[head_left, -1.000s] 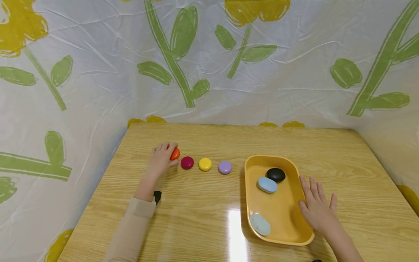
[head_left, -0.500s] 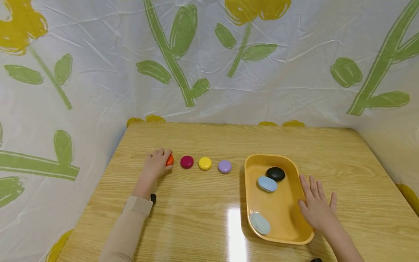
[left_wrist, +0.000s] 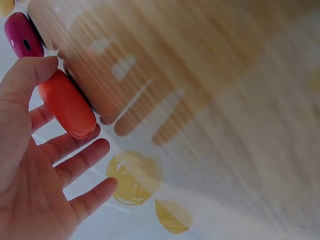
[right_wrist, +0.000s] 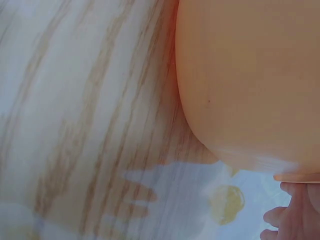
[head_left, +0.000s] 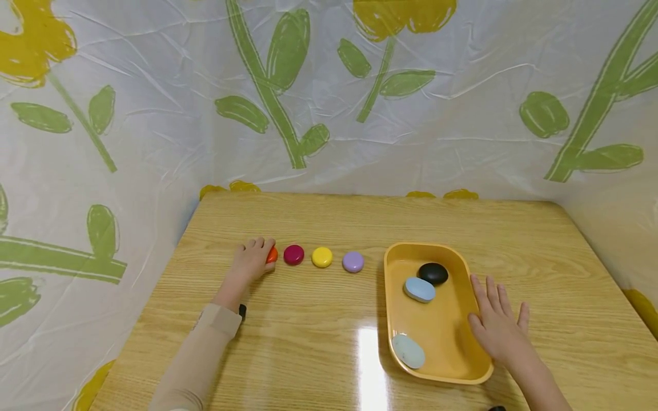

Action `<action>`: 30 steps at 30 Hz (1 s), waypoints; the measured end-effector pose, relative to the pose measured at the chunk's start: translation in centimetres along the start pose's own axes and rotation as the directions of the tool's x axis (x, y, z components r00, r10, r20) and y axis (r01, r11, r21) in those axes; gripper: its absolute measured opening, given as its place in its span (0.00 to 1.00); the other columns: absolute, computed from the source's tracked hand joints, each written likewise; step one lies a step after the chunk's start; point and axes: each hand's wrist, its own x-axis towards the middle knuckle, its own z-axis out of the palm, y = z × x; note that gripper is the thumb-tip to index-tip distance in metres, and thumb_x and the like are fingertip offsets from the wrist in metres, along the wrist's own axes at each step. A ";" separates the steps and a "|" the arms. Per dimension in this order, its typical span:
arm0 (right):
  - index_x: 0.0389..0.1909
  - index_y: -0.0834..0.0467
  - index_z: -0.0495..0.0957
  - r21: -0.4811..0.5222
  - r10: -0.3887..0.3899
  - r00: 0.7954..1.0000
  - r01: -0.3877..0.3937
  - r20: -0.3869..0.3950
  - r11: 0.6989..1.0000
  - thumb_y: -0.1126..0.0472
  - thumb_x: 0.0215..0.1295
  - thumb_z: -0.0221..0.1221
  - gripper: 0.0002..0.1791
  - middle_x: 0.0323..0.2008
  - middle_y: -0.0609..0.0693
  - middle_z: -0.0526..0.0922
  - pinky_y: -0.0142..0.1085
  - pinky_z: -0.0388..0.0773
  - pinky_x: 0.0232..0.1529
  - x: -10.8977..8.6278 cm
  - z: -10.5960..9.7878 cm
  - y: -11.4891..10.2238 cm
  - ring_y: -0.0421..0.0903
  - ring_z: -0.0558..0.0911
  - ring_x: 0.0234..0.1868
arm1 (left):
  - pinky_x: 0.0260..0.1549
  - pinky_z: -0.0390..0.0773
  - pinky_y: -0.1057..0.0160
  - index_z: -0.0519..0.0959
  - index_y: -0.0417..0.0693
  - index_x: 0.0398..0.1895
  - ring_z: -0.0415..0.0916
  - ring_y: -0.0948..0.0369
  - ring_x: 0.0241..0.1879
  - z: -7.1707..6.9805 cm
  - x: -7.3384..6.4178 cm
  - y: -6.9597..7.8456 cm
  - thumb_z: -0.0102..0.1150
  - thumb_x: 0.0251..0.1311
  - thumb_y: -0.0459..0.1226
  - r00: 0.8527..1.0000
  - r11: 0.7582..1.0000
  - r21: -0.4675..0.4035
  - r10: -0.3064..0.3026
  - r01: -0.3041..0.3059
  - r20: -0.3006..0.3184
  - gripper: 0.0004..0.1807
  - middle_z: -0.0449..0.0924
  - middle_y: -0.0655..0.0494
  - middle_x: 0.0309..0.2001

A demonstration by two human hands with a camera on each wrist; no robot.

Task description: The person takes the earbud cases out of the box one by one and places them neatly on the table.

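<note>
In the head view, the orange pebble point(head_left: 272, 256) has come down level with the row since a second ago, and the left hand point(head_left: 250, 264) grips it just beside the crimson pebble point(head_left: 293, 255); this seems to make it the row's left end, past the yellow pebble point(head_left: 322, 257) and purple pebble point(head_left: 353, 262). The right hand point(head_left: 497, 328), fingers straight and spread, lies at the rim of the smooth, round-cornered yellow tray point(head_left: 447, 337), on a wood-grained table point(head_left: 308, 325).

The left wrist view shows thumb and fingers pinching the glossy, flattened orange oval.

In the right wrist view, the tray's plain curved wall fills much of the frame; whether fingertips press it is hard to tell.
</note>
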 end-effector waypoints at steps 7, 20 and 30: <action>0.71 0.50 0.27 0.002 0.000 1.000 0.000 0.003 1.000 0.56 0.70 0.36 0.35 0.68 0.62 0.24 0.62 0.11 0.52 0.0 0.0 -0.1 0.60 0.24 0.67 | 0.48 0.65 0.43 0.62 0.47 0.61 0.64 0.45 0.53 -0.1 0.0 -0.1 0.56 0.58 0.49 1.000 0.999 -0.049 -0.017 0.016 -0.008 0.30 0.67 0.42 0.53; 0.70 0.50 0.26 0.002 0.010 1.000 -0.010 0.008 1.000 0.56 0.70 0.35 0.36 0.68 0.62 0.24 0.62 0.10 0.52 -0.1 -0.1 0.0 0.60 0.23 0.67 | 0.58 0.58 0.44 0.60 0.51 0.65 0.60 0.47 0.60 -5.6 0.5 5.0 0.56 0.57 0.51 0.990 0.987 -0.128 0.087 -0.102 -0.115 0.34 0.64 0.46 0.59; 0.71 0.50 0.27 -0.009 0.012 1.000 -0.012 0.001 1.000 0.56 0.70 0.36 0.35 0.68 0.63 0.25 0.62 0.11 0.52 0.0 0.1 0.1 0.60 0.24 0.67 | 0.58 0.59 0.50 0.64 0.55 0.62 0.63 0.55 0.57 -6.8 -0.3 14.8 0.53 0.54 0.52 0.878 0.900 0.020 0.429 -0.435 -0.213 0.32 0.67 0.54 0.56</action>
